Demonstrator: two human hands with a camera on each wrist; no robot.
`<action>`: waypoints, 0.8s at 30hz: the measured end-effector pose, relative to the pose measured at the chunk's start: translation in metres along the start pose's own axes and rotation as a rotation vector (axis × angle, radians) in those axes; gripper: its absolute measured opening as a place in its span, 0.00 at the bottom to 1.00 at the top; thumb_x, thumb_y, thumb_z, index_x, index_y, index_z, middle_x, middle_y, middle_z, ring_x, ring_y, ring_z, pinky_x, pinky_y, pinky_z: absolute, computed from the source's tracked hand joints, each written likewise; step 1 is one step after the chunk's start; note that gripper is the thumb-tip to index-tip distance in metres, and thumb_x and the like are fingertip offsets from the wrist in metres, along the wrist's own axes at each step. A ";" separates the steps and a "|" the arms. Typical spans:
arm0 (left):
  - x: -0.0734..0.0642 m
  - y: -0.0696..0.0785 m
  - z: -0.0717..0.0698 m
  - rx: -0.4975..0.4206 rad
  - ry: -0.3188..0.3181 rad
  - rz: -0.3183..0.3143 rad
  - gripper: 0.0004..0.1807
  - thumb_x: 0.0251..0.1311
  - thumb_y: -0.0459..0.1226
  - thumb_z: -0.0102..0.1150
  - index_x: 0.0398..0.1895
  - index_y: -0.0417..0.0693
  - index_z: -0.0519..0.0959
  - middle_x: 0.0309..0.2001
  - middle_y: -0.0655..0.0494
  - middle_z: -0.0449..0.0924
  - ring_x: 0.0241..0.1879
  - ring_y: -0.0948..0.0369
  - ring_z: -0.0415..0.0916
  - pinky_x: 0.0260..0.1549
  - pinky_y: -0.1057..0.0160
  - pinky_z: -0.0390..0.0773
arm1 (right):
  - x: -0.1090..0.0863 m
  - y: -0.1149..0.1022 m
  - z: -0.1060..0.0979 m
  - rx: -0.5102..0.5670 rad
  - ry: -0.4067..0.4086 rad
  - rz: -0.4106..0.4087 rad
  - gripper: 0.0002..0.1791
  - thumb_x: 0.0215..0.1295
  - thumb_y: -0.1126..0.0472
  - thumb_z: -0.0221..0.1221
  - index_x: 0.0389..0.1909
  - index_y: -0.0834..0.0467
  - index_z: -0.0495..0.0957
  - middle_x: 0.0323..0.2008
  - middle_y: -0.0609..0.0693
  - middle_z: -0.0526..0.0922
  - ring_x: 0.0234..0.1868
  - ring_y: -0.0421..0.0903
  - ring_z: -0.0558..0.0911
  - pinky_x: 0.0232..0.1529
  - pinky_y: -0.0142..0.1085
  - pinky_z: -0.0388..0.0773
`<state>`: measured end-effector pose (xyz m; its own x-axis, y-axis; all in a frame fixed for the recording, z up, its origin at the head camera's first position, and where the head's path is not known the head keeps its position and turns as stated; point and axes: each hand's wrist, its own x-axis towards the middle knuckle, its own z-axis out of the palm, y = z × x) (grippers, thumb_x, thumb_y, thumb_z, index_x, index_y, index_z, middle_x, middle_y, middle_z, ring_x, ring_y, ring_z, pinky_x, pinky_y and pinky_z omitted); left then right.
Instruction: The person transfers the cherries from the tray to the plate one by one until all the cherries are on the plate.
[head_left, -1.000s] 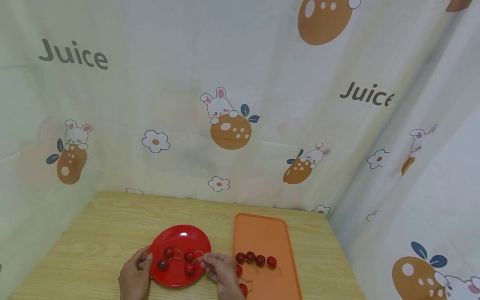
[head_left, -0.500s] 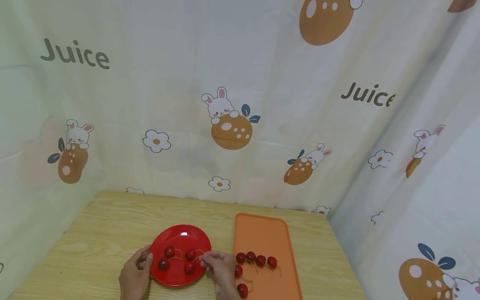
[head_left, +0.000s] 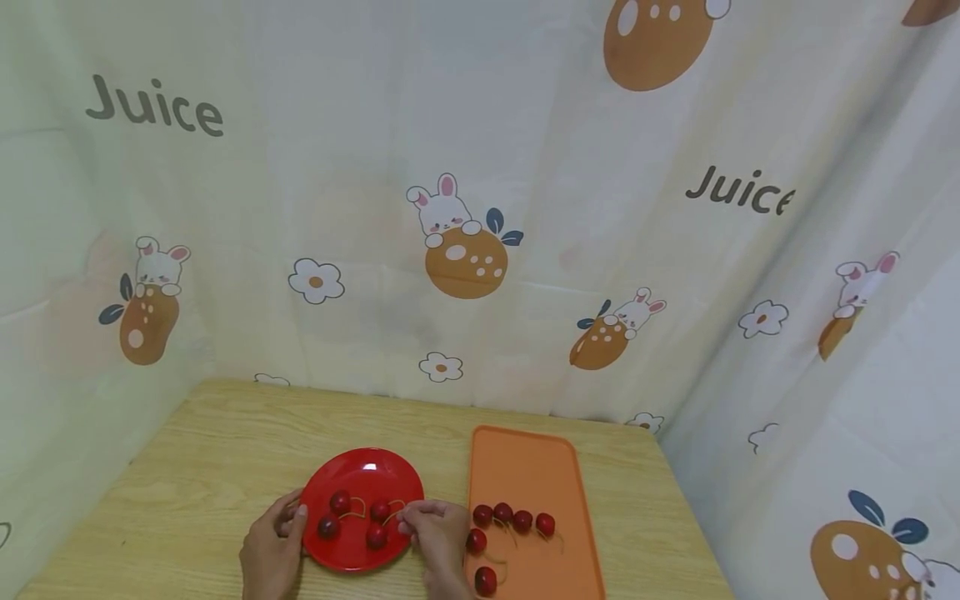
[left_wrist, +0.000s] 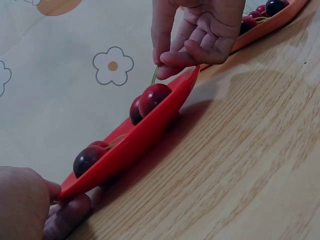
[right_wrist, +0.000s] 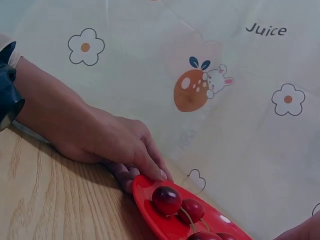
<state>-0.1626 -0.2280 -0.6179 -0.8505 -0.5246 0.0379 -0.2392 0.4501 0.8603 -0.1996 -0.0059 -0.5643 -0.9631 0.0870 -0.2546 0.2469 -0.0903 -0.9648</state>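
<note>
A round red plate carries several dark red cherries with green stems. My left hand grips its left rim, thumb on top and fingers underneath, as the left wrist view also shows. At the right rim my right hand pinches the stem of the near-right cherry between thumb and fingertips. In the left wrist view this stem rises from the cherries to the pinching fingers. Whether that cherry touches the plate is hard to tell. Two more cherries lie at the plate's left side.
Right of the plate lies an orange tray holding several cherries, some in a row and others along its left edge. All stands on a wooden table. A patterned curtain hangs behind and at both sides.
The right hand and the cherry by its fingers have shifted slightly left, uncovering more of the cherries at the tray's left edge. The left hand keeps its grip on the plate.
</note>
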 end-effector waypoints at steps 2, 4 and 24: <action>0.000 0.000 0.000 -0.003 -0.002 -0.001 0.22 0.80 0.37 0.58 0.71 0.41 0.79 0.58 0.32 0.88 0.37 0.59 0.86 0.39 0.62 0.75 | 0.001 -0.001 0.002 -0.026 0.018 0.001 0.03 0.64 0.72 0.70 0.37 0.69 0.88 0.26 0.52 0.92 0.22 0.37 0.86 0.24 0.27 0.75; 0.000 0.000 0.000 -0.006 -0.006 -0.002 0.22 0.80 0.37 0.58 0.72 0.41 0.79 0.58 0.32 0.88 0.37 0.58 0.86 0.39 0.62 0.75 | 0.001 -0.002 0.004 -0.043 0.032 -0.007 0.01 0.64 0.73 0.70 0.35 0.68 0.89 0.25 0.53 0.92 0.22 0.37 0.86 0.24 0.28 0.75; -0.002 0.003 -0.003 -0.013 -0.008 -0.009 0.21 0.79 0.37 0.60 0.71 0.42 0.80 0.57 0.34 0.89 0.35 0.61 0.85 0.36 0.65 0.72 | 0.005 0.002 0.017 -0.353 0.182 -0.075 0.02 0.58 0.66 0.72 0.29 0.57 0.91 0.21 0.46 0.88 0.23 0.40 0.86 0.27 0.31 0.77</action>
<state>-0.1604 -0.2277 -0.6137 -0.8523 -0.5224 0.0265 -0.2404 0.4361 0.8672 -0.2059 -0.0227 -0.5664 -0.9530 0.2578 -0.1591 0.2284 0.2663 -0.9364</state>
